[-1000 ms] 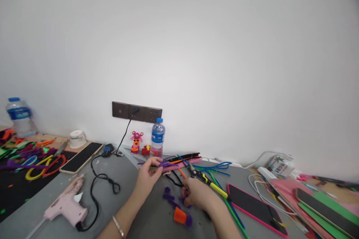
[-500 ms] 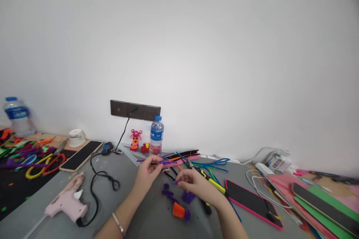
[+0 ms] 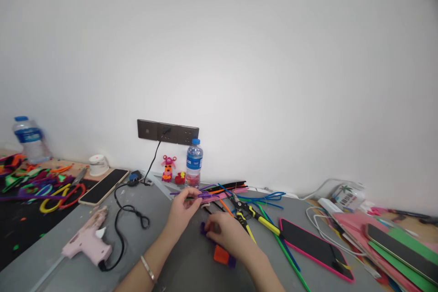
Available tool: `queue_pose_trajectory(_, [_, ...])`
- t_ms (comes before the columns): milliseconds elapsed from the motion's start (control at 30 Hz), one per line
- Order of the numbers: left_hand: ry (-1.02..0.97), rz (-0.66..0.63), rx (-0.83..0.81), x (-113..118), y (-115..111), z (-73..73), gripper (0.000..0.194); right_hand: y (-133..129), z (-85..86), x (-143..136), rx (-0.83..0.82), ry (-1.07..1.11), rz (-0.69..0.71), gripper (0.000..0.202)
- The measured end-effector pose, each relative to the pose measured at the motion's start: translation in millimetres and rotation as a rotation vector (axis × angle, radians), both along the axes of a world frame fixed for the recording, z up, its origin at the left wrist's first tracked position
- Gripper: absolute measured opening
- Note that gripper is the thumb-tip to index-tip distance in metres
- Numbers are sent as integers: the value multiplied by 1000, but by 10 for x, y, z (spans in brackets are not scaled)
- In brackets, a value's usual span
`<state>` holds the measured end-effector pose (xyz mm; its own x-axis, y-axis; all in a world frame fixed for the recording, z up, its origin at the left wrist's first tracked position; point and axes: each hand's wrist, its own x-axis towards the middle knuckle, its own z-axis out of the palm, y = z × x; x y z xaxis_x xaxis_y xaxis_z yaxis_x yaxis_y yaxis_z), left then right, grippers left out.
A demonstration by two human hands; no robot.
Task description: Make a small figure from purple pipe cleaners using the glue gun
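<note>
Two hands work close together near the front edge of the grey worktop [image 3: 178,264]. Nearest the person lies an orange-and-purple pipe-cleaner piece [image 3: 223,256], just under the right wrist, within easy reach. The right hand [image 3: 226,233] is curled palm-down over small purple pipe-cleaner bits [image 3: 204,229], fingertips pinched on one; how tightly it grips I cannot tell. Slightly farther in, the left hand [image 3: 184,211] pinches a purple pipe cleaner [image 3: 201,195] between thumb and fingers, holding it level just above the surface so its free end stays clear for shaping. Beside the right hand, yellow-handled pliers [image 3: 251,213] lie on loose coloured stems. Toward the left front edge rests a pink glue gun [image 3: 88,239], its black cord [image 3: 125,219] running back to the wall socket [image 3: 167,132]. A pink-cased phone [image 3: 315,247] lies to the right. At the back edge stand a water bottle [image 3: 193,163] and a small pipe-cleaner figure [image 3: 168,168].
</note>
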<state>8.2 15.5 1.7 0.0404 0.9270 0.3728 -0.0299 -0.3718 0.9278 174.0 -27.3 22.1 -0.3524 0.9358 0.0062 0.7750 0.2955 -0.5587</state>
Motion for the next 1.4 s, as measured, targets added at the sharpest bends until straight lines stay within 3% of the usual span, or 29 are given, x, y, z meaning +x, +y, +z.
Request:
queue_pose_trajectory(200, [10, -9, -10, -35, 20, 1, 16, 4, -51, -93, 41, 2, -75, 16])
queue_pose_trajectory(400, [13, -19, 0, -62, 65, -29, 15, 120, 5, 172, -32, 381, -157, 5])
queue_pose_trajectory(567, [-2, -63, -11, -54, 66, -56, 13, 200, 62, 383, -49, 820, -318, 27])
queue_pose_trajectory(700, [38, -122, -30, -36, 31, -52, 12, 224, 79, 371, 18, 1009, -377, 34])
queue_pose_trajectory(933, [164, -19, 91, -27, 19, -4, 6, 222, 54, 275, -125, 1099, -333, 40])
queue_pose_trajectory(1167, [152, 248, 304, -104, -25, 77, 3, 235, 52, 284, -80, 1157, -320, 40])
queue_pose_trajectory(1400, [238, 219, 455, -60, -74, 118, 4, 191, 162, 291, 30, 1045, -313, 36])
